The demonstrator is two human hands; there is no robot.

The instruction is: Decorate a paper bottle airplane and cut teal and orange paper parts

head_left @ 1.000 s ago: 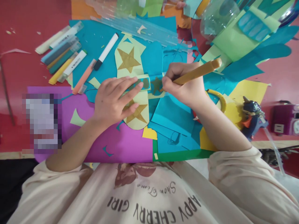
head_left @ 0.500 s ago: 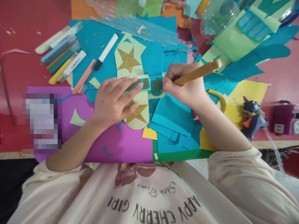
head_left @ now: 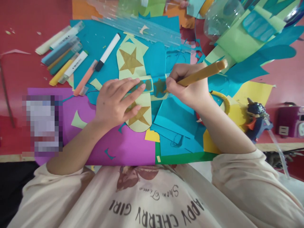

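My left hand (head_left: 114, 101) lies flat, fingers spread, pressing down a pale green paper cutout (head_left: 133, 53) that carries gold stars. My right hand (head_left: 187, 84) is closed in a writing grip on a gold marker (head_left: 201, 74). The marker's tip touches a small gold star (head_left: 158, 87) on the teal strip across the cutout's middle. The cutout rests on teal paper (head_left: 102, 41) and a purple sheet (head_left: 123, 145).
A row of markers (head_left: 64, 57) and a white-and-black pen (head_left: 108, 52) lie at the upper left. Clear plastic sticks (head_left: 147, 28) and a clear plastic bottle (head_left: 220, 15) sit at the top. A glue gun (head_left: 257, 118) stands at the right, beside yellow paper (head_left: 256, 91).
The gold marker's far end has tilted slightly to the right. My left hand has stayed in place.
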